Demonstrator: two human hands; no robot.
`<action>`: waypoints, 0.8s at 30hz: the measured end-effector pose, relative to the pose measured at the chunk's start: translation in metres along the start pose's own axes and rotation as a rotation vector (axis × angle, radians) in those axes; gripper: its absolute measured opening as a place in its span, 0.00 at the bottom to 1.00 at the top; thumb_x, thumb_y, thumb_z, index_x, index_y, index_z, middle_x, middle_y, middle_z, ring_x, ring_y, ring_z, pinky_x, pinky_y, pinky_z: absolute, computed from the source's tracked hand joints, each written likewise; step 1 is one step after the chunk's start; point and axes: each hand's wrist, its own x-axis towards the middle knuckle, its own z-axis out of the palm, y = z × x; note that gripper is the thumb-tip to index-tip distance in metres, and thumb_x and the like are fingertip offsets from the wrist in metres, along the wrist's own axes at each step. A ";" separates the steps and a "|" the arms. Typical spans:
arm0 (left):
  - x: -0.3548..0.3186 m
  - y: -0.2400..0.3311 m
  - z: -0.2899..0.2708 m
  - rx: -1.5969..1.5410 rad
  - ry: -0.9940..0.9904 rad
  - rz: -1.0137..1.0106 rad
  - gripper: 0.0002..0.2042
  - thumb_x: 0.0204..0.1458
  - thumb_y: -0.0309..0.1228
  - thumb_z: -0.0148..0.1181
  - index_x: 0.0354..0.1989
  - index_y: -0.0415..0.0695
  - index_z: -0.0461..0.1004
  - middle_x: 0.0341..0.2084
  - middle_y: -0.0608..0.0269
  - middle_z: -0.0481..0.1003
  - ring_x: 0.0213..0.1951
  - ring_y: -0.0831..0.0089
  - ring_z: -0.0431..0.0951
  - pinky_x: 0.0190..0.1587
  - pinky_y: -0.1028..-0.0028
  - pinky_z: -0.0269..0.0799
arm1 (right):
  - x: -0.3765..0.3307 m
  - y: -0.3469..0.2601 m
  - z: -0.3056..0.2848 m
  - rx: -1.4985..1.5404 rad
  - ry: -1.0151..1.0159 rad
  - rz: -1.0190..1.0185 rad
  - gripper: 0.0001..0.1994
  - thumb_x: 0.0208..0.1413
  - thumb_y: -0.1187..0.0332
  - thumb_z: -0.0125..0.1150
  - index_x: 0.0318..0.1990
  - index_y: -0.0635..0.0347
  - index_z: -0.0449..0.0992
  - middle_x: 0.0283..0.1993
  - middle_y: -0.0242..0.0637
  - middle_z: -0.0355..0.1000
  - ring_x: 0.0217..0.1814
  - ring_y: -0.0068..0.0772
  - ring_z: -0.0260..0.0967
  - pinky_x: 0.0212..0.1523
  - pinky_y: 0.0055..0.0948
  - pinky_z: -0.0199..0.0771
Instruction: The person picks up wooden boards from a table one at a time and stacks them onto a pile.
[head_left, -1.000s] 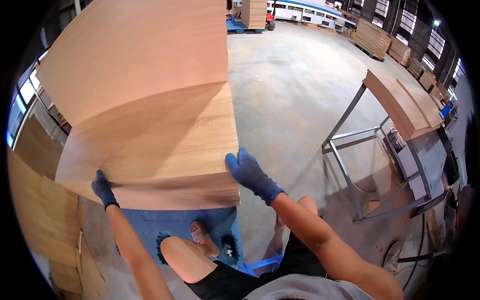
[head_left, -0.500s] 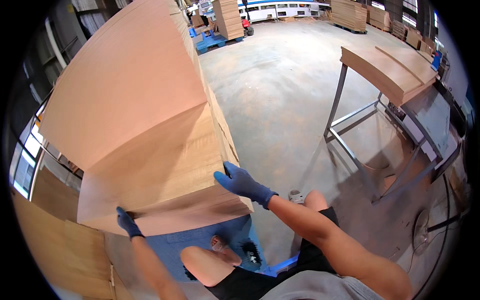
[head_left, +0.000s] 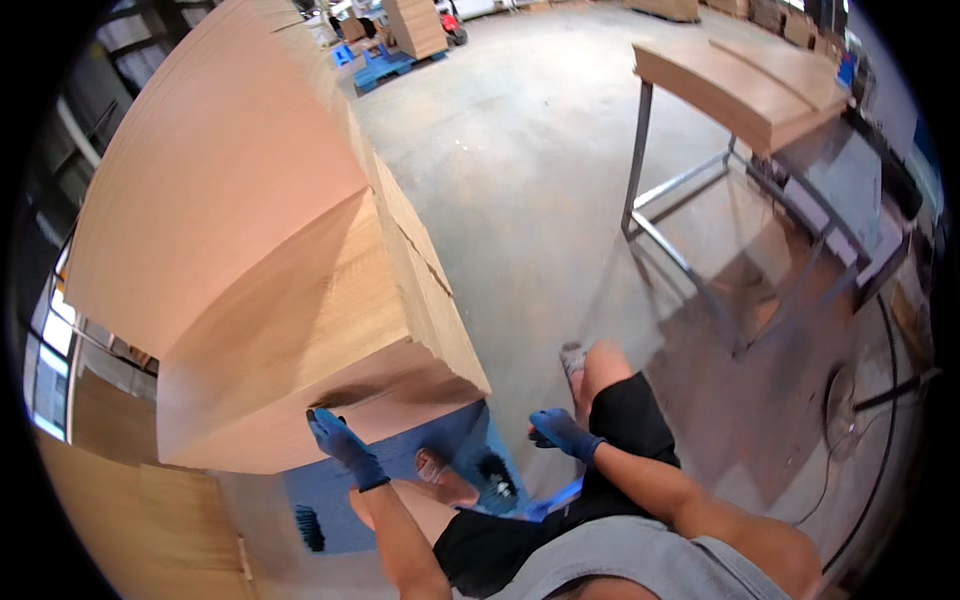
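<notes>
The wood stack [head_left: 285, 310] stands left on a blue pallet [head_left: 335, 505]. The gloved left hand [head_left: 346, 450] is at its near side, the right hand [head_left: 566, 434] apart, rightward; I cannot tell either grip's width.

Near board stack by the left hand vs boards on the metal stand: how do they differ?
The near stack is much thicker; the stand's boards make a low pile.
The near stack sits over a blue base; the stand's boards rest on a metal stand.
Both are flat, light wood-coloured boards.
</notes>
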 end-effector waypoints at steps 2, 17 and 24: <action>0.008 -0.024 -0.004 0.431 0.107 0.444 0.19 0.61 0.36 0.49 0.54 0.34 0.69 0.38 0.57 0.74 0.36 0.72 0.73 0.38 0.76 0.70 | 0.004 0.050 -0.032 -0.686 -0.054 -0.384 0.08 0.54 0.63 0.54 0.28 0.55 0.70 0.26 0.38 0.70 0.29 0.36 0.73 0.28 0.34 0.73; -0.034 -0.100 0.004 0.351 -0.327 -0.615 0.20 0.52 0.42 0.57 0.50 0.46 0.71 0.42 0.55 0.75 0.34 0.59 0.75 0.35 0.58 0.73 | 0.005 0.030 -0.023 -0.751 0.157 -0.491 0.13 0.50 0.61 0.49 0.29 0.62 0.75 0.32 0.56 0.72 0.34 0.61 0.70 0.35 0.50 0.69; -0.041 -0.170 -0.017 0.523 -0.438 -0.541 0.15 0.53 0.38 0.55 0.43 0.42 0.74 0.33 0.59 0.77 0.27 0.69 0.75 0.28 0.68 0.73 | -0.017 -0.017 -0.009 -0.631 0.093 -0.446 0.14 0.51 0.60 0.49 0.29 0.61 0.74 0.32 0.54 0.73 0.38 0.59 0.70 0.38 0.48 0.70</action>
